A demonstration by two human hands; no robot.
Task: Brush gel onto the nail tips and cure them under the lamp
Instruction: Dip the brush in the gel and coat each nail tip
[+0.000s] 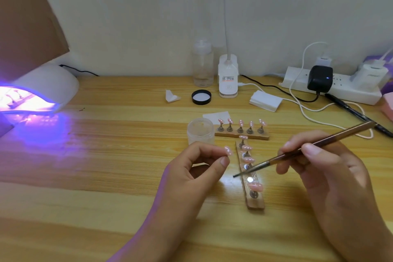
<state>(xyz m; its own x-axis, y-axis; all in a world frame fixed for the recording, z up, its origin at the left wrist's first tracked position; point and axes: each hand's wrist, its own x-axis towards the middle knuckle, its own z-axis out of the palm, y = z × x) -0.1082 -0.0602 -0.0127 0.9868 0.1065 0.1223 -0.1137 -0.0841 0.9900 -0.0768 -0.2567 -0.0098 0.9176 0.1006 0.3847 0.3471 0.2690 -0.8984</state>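
- Pinching one pink nail tip (228,151) between thumb and forefinger of the left hand (191,168), above the table (106,198).
- Gripping a thin brush (308,151) in the curled fingers of the right hand (319,168), with bristles aimed down-left across the near wooden strip (256,204).
- Showing more nail tips (248,159) on pegs along that strip and a second strip (242,134) lying crosswise behind it, beside an open jar (201,131).
- Glowing violet at far left, well apart from both hands: the lamp (42,89).

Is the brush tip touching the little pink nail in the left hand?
Apart. The head view shows bare table between the brush tip and the nail pinched by the left hand.
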